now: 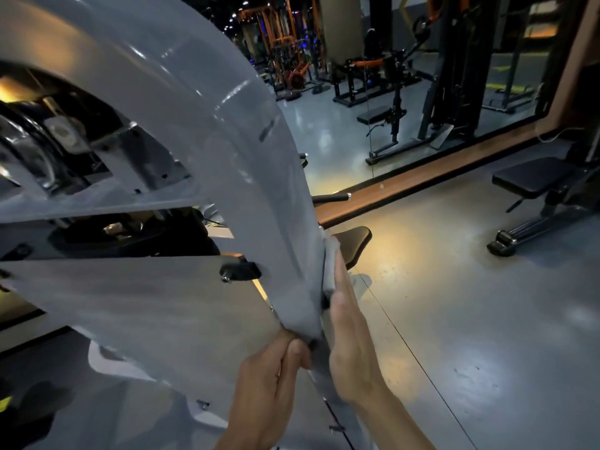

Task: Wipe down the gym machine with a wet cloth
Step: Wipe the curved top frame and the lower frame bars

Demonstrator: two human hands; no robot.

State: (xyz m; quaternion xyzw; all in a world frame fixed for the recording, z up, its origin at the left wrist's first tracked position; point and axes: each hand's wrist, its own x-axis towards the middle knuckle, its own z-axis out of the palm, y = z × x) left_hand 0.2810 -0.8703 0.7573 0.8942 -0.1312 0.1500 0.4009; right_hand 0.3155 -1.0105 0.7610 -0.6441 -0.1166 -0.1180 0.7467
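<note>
**Ana:** Closest to us, the left hand [274, 381] reaches up from the bottom edge, forearm rising steeply. Its fingers [297, 354] are curled, thumb pressed against them, pinching the lower tail of the grey cloth [328, 271].

**Ben:** And the right hand [352, 345] just beside it?

**Ana:** Flat and upright, fingers [341, 280] straight and pressed together, pointing up and away. They hold the cloth against the narrow outer edge of the machine's grey curved panel [201, 131].

**Ben:** So where exactly does the cloth sit?

**Ana:** Sandwiched between those straight fingers and the panel edge, bunched at the fingertips, then trailing down to the left hand's pinch. Whether it is wet, I cannot tell.

**Ben:** Anything past the fingertips?

**Ana:** A black padded seat [352, 246] sits just beyond them, partly hidden. Further out to the right stands a black bench [532, 177] on the shiny grey floor [470, 319], and a wall mirror [389, 76] well beyond.
</note>
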